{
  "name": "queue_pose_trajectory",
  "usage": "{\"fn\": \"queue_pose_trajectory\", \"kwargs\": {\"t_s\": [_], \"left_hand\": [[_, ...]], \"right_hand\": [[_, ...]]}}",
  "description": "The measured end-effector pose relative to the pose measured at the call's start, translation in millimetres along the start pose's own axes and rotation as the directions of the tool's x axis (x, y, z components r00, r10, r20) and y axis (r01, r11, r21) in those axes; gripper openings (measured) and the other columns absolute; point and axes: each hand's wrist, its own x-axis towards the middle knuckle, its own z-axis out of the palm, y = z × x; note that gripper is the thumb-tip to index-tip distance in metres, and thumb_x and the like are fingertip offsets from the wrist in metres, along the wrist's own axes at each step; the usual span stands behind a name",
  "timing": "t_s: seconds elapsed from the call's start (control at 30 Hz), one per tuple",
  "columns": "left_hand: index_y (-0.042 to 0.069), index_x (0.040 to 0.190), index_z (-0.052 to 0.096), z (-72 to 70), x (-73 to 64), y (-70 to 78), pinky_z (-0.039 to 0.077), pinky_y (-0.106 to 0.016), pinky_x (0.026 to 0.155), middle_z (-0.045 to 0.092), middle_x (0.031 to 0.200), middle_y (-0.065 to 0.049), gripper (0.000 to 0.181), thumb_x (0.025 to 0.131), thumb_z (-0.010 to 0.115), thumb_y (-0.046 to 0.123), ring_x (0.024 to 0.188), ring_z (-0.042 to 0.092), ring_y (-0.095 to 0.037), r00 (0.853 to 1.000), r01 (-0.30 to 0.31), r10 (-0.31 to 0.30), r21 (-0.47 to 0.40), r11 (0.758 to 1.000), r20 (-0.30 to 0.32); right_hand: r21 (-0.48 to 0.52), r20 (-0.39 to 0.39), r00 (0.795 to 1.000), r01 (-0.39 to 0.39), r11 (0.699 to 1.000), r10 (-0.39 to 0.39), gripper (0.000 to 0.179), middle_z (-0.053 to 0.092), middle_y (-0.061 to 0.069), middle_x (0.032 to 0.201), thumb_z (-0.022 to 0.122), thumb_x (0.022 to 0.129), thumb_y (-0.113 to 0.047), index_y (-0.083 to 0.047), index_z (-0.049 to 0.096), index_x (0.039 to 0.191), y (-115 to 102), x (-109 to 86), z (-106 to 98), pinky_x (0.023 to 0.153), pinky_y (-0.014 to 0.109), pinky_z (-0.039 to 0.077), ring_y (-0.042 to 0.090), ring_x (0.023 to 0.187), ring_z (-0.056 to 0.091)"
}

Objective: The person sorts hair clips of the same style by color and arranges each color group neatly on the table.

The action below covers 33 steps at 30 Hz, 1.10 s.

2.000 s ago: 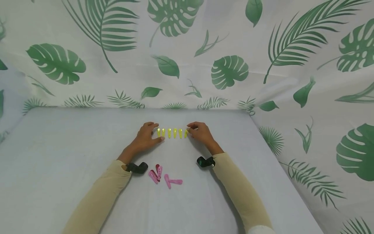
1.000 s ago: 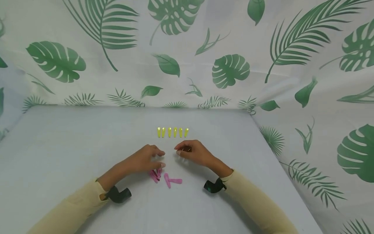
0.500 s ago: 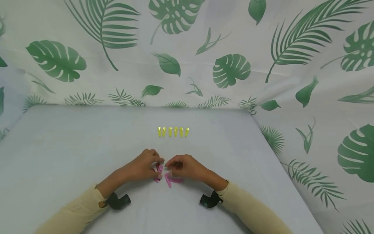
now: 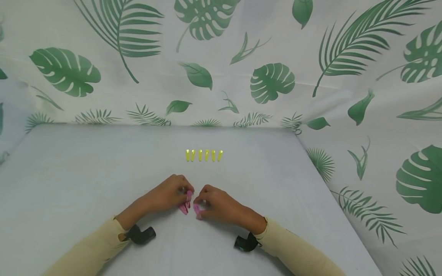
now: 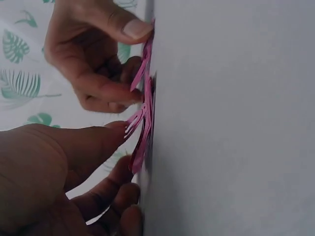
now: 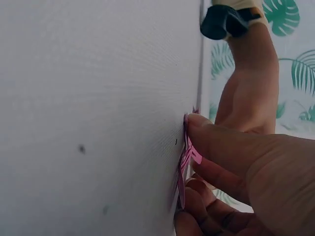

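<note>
My left hand (image 4: 167, 193) pinches a pink snap hair clip (image 4: 188, 195) between thumb and fingers. Beneath it another pink hair clip (image 4: 183, 209) lies on the table, and the left wrist view shows a dark red edge of a hair clip (image 5: 139, 142) among the pink ones. Close by on the right, my right hand (image 4: 221, 206) has its thumb and fingertips on a pink hair clip (image 4: 197, 209), gripping it near the tabletop. A second pink clip there is mostly hidden by the fingers; in the right wrist view pink clips (image 6: 181, 184) overlap under the thumb.
Farther back on the white-covered table (image 4: 138, 149), several yellow hair clips (image 4: 206, 155) lie side by side in a row. A leaf-printed cloth (image 4: 228, 84) hangs behind the table and along its right side. Each wrist carries a black camera (image 4: 142, 234).
Both hands have left the yellow row and come nearer to the pink and red clips. The left hand has lifted a pink clip's end; the right hand has taken hold of another.
</note>
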Motion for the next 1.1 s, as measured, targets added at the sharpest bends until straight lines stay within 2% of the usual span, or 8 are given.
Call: {"fn": "queue_pose_trajectory", "kwargs": {"t_s": [0.13, 0.2, 0.47, 0.6, 0.7, 0.83, 1.0, 1.1], "left_hand": [[0.007, 0.098, 0.07, -4.8, 3.6, -5.1, 0.049, -0.031, 0.076, 0.065, 0.088, 0.005, 0.01, 0.09, 0.065, 0.004, 0.08, 0.06, -0.012, 1.0, 0.015, -0.015, -0.144, 0.989, -0.001], [0.006, 0.098, 0.07, -6.7, 5.0, -7.1, 0.05, -0.032, 0.073, 0.066, 0.085, 0.004, 0.009, 0.093, 0.064, 0.006, 0.076, 0.062, -0.012, 1.0, 0.015, -0.015, -0.181, 0.983, 0.001], [0.0, 0.109, 0.072, -10.8, 9.5, -18.0, 0.05, -0.037, 0.085, 0.072, 0.098, -0.001, 0.019, 0.094, 0.061, 0.005, 0.095, 0.063, -0.015, 0.996, 0.019, -0.032, -0.156, 0.988, -0.08], [-0.004, 0.111, 0.071, -13.8, 10.4, -17.9, 0.05, -0.03, 0.074, 0.072, 0.096, -0.004, 0.022, 0.093, 0.06, 0.0, 0.082, 0.06, -0.015, 0.995, 0.037, -0.053, -0.189, 0.981, -0.083], [-0.008, 0.112, 0.069, -14.7, 11.1, -17.3, 0.051, -0.026, 0.064, 0.071, 0.089, -0.006, 0.022, 0.092, 0.06, -0.003, 0.07, 0.061, -0.014, 0.995, 0.059, -0.077, -0.26, 0.964, -0.062], [-0.011, 0.113, 0.067, -13.5, 13.4, -17.6, 0.053, -0.026, 0.061, 0.07, 0.084, -0.008, 0.022, 0.093, 0.059, -0.004, 0.064, 0.064, -0.015, 0.995, 0.072, -0.089, -0.328, 0.942, -0.036], [-0.009, 0.113, 0.068, -10.8, 18.4, -17.9, 0.052, -0.026, 0.063, 0.071, 0.087, -0.007, 0.023, 0.092, 0.063, -0.001, 0.065, 0.063, -0.014, 0.991, 0.087, -0.113, -0.305, 0.948, -0.068], [-0.008, 0.114, 0.068, -11.1, 22.3, -17.4, 0.052, -0.027, 0.064, 0.071, 0.093, -0.009, 0.025, 0.091, 0.064, 0.0, 0.066, 0.062, -0.014, 0.986, 0.11, -0.142, -0.292, 0.95, -0.09]], "right_hand": [[-0.013, -0.014, 1.0, 0.007, 1.0, -0.007, 0.027, 0.057, -0.003, 0.099, 0.081, 0.081, -0.019, -0.01, 0.072, 0.105, -3.7, 0.3, -1.6, 0.072, 0.02, 0.044, 0.011, 0.082, 0.05], [0.002, -0.037, 0.999, 0.02, 1.0, -0.02, 0.02, 0.059, -0.004, 0.098, 0.079, 0.083, -0.016, -0.012, 0.072, 0.101, -3.3, 1.5, -1.2, 0.07, 0.02, 0.044, 0.009, 0.08, 0.051], [0.078, -0.069, 0.997, 0.046, 0.996, -0.041, 0.008, 0.062, -0.012, 0.089, 0.071, 0.089, -0.012, -0.014, 0.068, 0.096, -0.3, 7.3, 1.6, 0.063, 0.018, 0.044, 0.003, 0.071, 0.05], [0.169, -0.079, 0.996, 0.05, 0.984, -0.037, 0.01, 0.063, -0.013, 0.08, 0.07, 0.088, -0.006, -0.013, 0.068, 0.094, 2.3, 10.1, 0.8, 0.063, 0.019, 0.046, 0.003, 0.069, 0.053], [0.223, -0.09, 0.995, 0.069, 0.972, -0.05, 0.011, 0.065, -0.01, 0.082, 0.067, 0.089, -0.003, -0.011, 0.068, 0.096, 4.2, 12.4, 0.1, 0.065, 0.02, 0.048, 0.003, 0.072, 0.055], [0.258, -0.104, 0.993, 0.075, 0.963, -0.049, 0.013, 0.067, -0.008, 0.09, 0.064, 0.09, -0.001, -0.011, 0.069, 0.097, 6.0, 16.8, -1.6, 0.068, 0.022, 0.049, 0.005, 0.078, 0.056], [0.327, -0.098, 0.995, 0.022, 0.945, 0.011, 0.014, 0.068, -0.007, 0.091, 0.064, 0.091, 0.001, -0.009, 0.071, 0.097, 14.0, 23.0, -3.5, 0.08, 0.023, 0.05, 0.006, 0.083, 0.06], [0.364, -0.107, 0.993, 0.002, 0.932, 0.039, 0.013, 0.069, -0.004, 0.089, 0.065, 0.09, 0.001, -0.006, 0.072, 0.098, 21.1, 26.6, -7.0, 0.078, 0.024, 0.051, 0.009, 0.079, 0.061]]}}
